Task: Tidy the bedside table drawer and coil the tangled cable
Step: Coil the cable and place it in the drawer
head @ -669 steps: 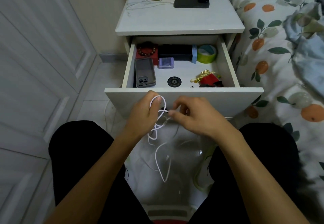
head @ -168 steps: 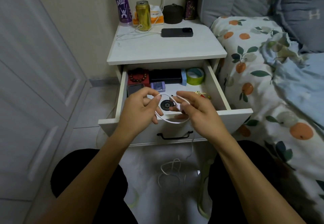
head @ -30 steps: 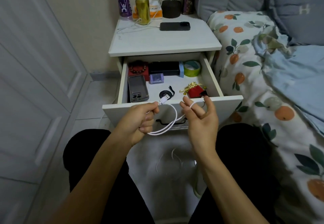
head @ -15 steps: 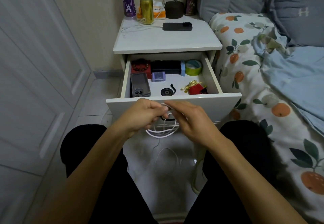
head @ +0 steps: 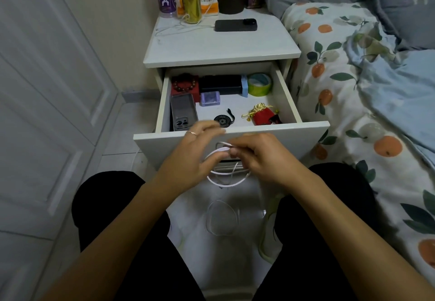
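Two hands on one white cable, held in front of the drawer front, at 6 o'clock from the open drawer.

Right hand: fingertips pinching the strand where the loops cross at the top, probably to lock the turns so they don't spring apart. Left hand: fingers partly spread and blurred, thumb side against the coil's 9 o'clock edge. Can't tell if it actually grips the cable or just steadies it. Ring visible on one finger.

Coil hangs below the pinch, a couple of loops, with a loose strand dropping inside them. Held over the lap rather than in the drawer, likely so slack hangs free while winding.

Drawer contents look sorted already:
- bead bracelet on a red box, 11 o'clock corner
- black box along the back wall
- green tape roll, 1 o'clock corner
- phone case flat along the left wall
- small purple box just beside it
- round black disc near the front, centre
- red pouch, 4 o'clock

Bare floor between the disc and the pouch looks like the landing spot for the coil.

On the table top: black phone, a second white cable running to it.

Judgement: coiling nearly done; tail needs tucking, then place it.
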A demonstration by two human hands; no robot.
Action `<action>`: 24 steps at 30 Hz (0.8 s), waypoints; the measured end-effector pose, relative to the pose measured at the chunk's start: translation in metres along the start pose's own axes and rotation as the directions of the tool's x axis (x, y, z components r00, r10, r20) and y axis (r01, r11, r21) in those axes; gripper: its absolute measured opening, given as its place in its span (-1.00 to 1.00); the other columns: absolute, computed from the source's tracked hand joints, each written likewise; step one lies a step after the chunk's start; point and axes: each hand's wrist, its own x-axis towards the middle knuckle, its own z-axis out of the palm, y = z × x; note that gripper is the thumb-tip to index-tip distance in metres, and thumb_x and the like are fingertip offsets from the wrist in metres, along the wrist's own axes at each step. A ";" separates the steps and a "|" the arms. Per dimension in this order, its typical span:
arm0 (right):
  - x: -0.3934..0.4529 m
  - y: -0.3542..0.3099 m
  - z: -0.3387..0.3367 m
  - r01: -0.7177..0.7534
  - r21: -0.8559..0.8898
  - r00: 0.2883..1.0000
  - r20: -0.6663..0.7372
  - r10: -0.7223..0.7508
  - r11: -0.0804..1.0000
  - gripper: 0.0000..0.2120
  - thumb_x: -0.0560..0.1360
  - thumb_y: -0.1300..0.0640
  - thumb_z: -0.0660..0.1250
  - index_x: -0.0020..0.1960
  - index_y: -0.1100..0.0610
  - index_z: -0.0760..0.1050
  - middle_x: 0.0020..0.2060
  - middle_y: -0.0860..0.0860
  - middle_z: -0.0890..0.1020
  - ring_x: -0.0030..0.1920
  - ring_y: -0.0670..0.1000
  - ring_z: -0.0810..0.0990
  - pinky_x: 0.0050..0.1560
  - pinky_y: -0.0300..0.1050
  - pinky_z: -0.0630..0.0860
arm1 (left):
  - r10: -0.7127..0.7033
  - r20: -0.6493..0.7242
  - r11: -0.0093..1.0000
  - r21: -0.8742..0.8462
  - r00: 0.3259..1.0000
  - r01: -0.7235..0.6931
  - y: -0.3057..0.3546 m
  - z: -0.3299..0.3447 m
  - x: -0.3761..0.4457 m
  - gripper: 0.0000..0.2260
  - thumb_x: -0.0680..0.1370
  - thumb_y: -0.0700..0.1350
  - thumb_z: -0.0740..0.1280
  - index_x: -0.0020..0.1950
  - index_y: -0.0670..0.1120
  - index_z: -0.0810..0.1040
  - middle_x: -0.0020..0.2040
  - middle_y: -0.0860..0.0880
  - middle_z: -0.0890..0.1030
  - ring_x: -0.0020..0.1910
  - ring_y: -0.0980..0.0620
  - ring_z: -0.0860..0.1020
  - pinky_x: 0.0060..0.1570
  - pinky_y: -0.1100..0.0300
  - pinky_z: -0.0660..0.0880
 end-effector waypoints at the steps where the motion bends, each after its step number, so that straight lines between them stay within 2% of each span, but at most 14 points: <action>1: 0.003 0.001 -0.003 0.004 0.005 1.000 -0.015 -0.004 1.000 -0.85 0.55 0.24 0.31 0.03 0.13 0.64 -0.29 -0.06 0.60 -0.29 -0.15 0.51 -0.24 -0.27 0.39 | -0.027 0.050 0.999 -0.038 0.998 0.029 0.000 -0.001 0.004 -0.80 0.58 -0.03 0.33 0.14 -0.09 0.60 0.10 -0.02 0.59 0.09 0.12 0.53 0.15 0.21 0.47; 3: 0.007 0.003 -0.007 0.037 -0.008 0.998 -0.055 -0.037 0.999 -0.82 0.55 0.23 0.32 0.10 0.11 0.65 -0.22 -0.07 0.65 -0.23 -0.16 0.54 -0.20 -0.33 0.42 | -0.172 0.153 0.953 -0.224 0.973 0.204 0.003 -0.002 0.010 -0.84 0.62 -0.06 0.27 -0.05 -0.06 0.61 -0.14 0.01 0.66 -0.09 0.08 0.61 -0.01 0.08 0.53; 4: 0.010 0.004 -0.008 0.050 -0.001 0.996 -0.074 -0.050 0.999 -0.83 0.55 0.22 0.33 0.09 0.13 0.65 -0.21 -0.05 0.66 -0.23 -0.14 0.55 -0.19 -0.28 0.45 | -0.246 0.203 0.883 -0.356 0.948 0.306 0.005 -0.003 0.014 -0.82 0.63 -0.09 0.25 -0.11 -0.07 0.59 -0.22 -0.01 0.65 -0.13 0.05 0.63 -0.02 0.09 0.54; 6: 0.014 0.008 -0.007 -0.030 0.223 0.989 -0.137 0.062 0.974 -0.85 0.55 0.24 0.34 0.09 0.19 0.63 -0.26 -0.01 0.65 -0.31 -0.12 0.56 -0.22 -0.21 0.50 | -0.351 0.288 0.625 -0.636 0.891 0.452 0.010 -0.002 0.021 -0.78 0.64 -0.13 0.20 -0.16 -0.12 0.52 -0.41 -0.07 0.52 -0.26 -0.06 0.62 -0.05 0.08 0.56; 7: 0.016 0.009 -0.005 -0.108 0.467 0.970 -0.146 0.196 0.878 -0.84 0.55 0.25 0.34 0.10 0.22 0.61 -0.29 0.03 0.63 -0.36 -0.11 0.55 -0.24 -0.18 0.52 | -0.390 0.317 0.464 -0.743 0.865 0.482 0.012 0.000 0.023 -0.77 0.64 -0.13 0.18 -0.18 -0.14 0.49 -0.48 -0.07 0.41 -0.36 -0.08 0.56 -0.09 0.04 0.55; 8: 0.017 0.010 -0.003 -0.162 0.712 0.940 -0.100 0.327 0.683 -0.85 0.55 0.27 0.32 0.09 0.26 0.59 -0.32 0.06 0.60 -0.38 -0.07 0.53 -0.24 -0.15 0.54 | -0.423 0.334 0.325 -0.812 0.842 0.485 0.013 0.003 0.026 -0.76 0.64 -0.13 0.17 -0.19 -0.16 0.45 -0.52 -0.05 0.32 -0.45 -0.06 0.48 -0.16 0.05 0.55; 9: 0.018 0.009 0.000 -0.185 0.887 0.910 -0.007 0.414 0.422 -0.86 0.56 0.28 0.30 0.08 0.28 0.58 -0.35 0.07 0.56 -0.39 -0.04 0.53 -0.22 -0.11 0.55 | -0.455 0.341 0.222 -0.851 0.823 0.476 0.014 0.006 0.027 -0.75 0.65 -0.13 0.15 -0.20 -0.17 0.42 -0.54 -0.03 0.26 -0.51 -0.02 0.39 -0.23 0.08 0.52; 11: 0.019 0.008 0.009 -0.177 0.984 0.866 0.154 0.476 0.003 -0.87 0.57 0.26 0.25 0.04 0.28 0.55 -0.41 0.04 0.50 -0.42 -0.05 0.51 -0.24 -0.13 0.57 | -0.496 0.357 0.084 -0.888 0.791 0.453 0.014 0.014 0.028 -0.75 0.64 -0.13 0.15 -0.22 -0.16 0.40 -0.56 0.00 0.22 -0.56 0.06 0.28 -0.29 0.14 0.43; 12: 0.019 0.009 0.012 -0.179 0.979 0.847 0.206 0.489 -0.101 -0.87 0.57 0.25 0.24 0.02 0.27 0.53 -0.43 0.02 0.46 -0.47 -0.08 0.46 -0.33 -0.19 0.54 | -0.503 0.380 0.015 -0.894 0.776 0.447 0.014 0.017 0.028 -0.75 0.63 -0.12 0.16 -0.23 -0.16 0.41 -0.57 0.01 0.21 -0.57 0.08 0.25 -0.30 0.15 0.41; 13: 0.020 0.009 0.012 -0.199 0.972 0.835 0.236 0.496 -0.128 -0.89 0.58 0.25 0.22 0.01 0.26 0.51 -0.45 0.00 0.44 -0.53 -0.11 0.38 -0.45 -0.25 0.46 | -0.505 0.413 -0.061 -0.893 0.758 0.446 0.013 0.017 0.027 -0.76 0.61 -0.12 0.17 -0.24 -0.15 0.41 -0.57 0.02 0.21 -0.57 0.09 0.24 -0.32 0.17 0.43; 16: 0.023 0.013 0.007 -0.307 0.949 0.845 0.235 0.481 0.075 -0.89 0.61 0.27 0.19 0.04 0.26 0.48 -0.47 -0.01 0.42 -0.59 -0.15 0.20 -0.59 -0.31 0.18 | -0.445 0.535 -0.245 -0.844 0.719 0.477 0.012 0.010 0.027 -0.77 0.54 -0.13 0.18 -0.29 -0.16 0.43 -0.58 0.04 0.24 -0.60 0.12 0.22 -0.41 0.20 0.45; 18: 0.024 0.015 0.001 -0.336 0.917 0.864 0.208 0.458 0.216 -0.87 0.62 0.26 0.19 0.02 0.24 0.50 -0.46 -0.01 0.43 -0.58 -0.14 0.19 -0.57 -0.31 0.13 | -0.361 0.596 -0.247 -0.802 0.717 0.543 0.011 0.001 0.030 -0.76 0.51 -0.13 0.14 -0.32 -0.16 0.44 -0.58 0.03 0.25 -0.61 0.11 0.22 -0.38 0.16 0.47; 22: 0.027 0.014 -0.007 -0.314 0.845 0.907 0.132 0.401 0.432 -0.83 0.61 0.25 0.21 -0.05 0.17 0.57 -0.40 0.02 0.48 -0.56 -0.14 0.23 -0.52 -0.29 0.14 | -0.290 0.713 -0.004 -0.668 0.638 0.744 0.009 -0.011 0.046 -0.60 0.57 0.07 0.12 -0.32 -0.17 0.46 -0.57 -0.02 0.26 -0.59 0.04 0.26 -0.24 0.07 0.50; 24: 0.027 0.015 -0.009 -0.303 0.826 0.913 0.108 0.393 0.476 -0.82 0.60 0.27 0.22 -0.06 0.17 0.59 -0.39 0.04 0.52 -0.56 -0.13 0.26 -0.50 -0.27 0.15 | -0.278 0.746 0.128 -0.595 0.605 0.793 0.008 -0.013 0.053 -0.59 0.61 0.09 0.12 -0.28 -0.16 0.45 -0.55 -0.02 0.28 -0.57 0.04 0.29 -0.20 0.04 0.51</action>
